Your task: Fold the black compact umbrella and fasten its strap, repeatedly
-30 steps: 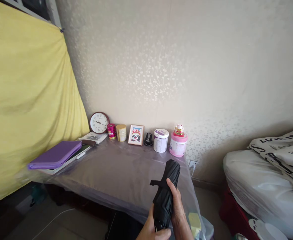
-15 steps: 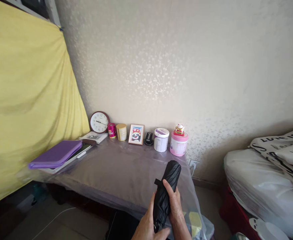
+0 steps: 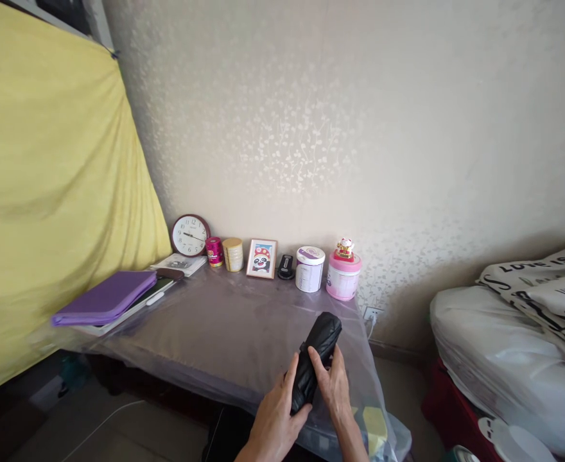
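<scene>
A folded black umbrella [image 3: 321,335] is held at a slant above the near right part of the table, its far end pointing up and to the right. My left hand [image 3: 277,410] is closed round its lower end, thumb on the near side. My right hand [image 3: 331,382] grips its right side around the middle, with the thumb lying on top of the black fabric. The strap seen on its left side before is mostly hidden.
Along the back of the plastic-covered table [image 3: 205,333] stand a clock [image 3: 191,235], small tins, a framed panda picture [image 3: 262,258], a white tub [image 3: 310,269] and a pink tub [image 3: 343,277]. Purple folders [image 3: 104,298] lie left. A bulky white bag [image 3: 485,346] sits right.
The umbrella has shifted slightly left and has been turned between my hands. My left hand has moved up with its fingers round the lower end, and the loose strap no longer sticks out.
</scene>
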Motion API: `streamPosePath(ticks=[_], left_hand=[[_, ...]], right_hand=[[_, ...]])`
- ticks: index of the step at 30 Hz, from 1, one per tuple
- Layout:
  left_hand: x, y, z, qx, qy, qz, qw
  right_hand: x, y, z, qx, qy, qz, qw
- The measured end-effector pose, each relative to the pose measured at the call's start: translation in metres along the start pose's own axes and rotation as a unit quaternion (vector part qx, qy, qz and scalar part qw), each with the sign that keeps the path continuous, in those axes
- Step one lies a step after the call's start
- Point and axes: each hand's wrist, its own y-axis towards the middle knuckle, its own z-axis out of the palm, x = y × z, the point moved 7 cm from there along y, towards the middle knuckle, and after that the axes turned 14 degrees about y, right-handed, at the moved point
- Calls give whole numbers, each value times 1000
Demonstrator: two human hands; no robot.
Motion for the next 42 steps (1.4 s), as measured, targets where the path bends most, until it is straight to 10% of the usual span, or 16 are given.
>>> streamPosePath(ticks=[16,32,42], left_hand=[[16,13,26,67,255,-39,964],[11,12,28,81,283,-30,955],[14,8,33,81,307,-32,948]], right_hand=[[-21,0,20,145,-130,-239,951],[-24,-2,-6,183,122,-57,974],[-20,6,29,266,63,-35,961]])
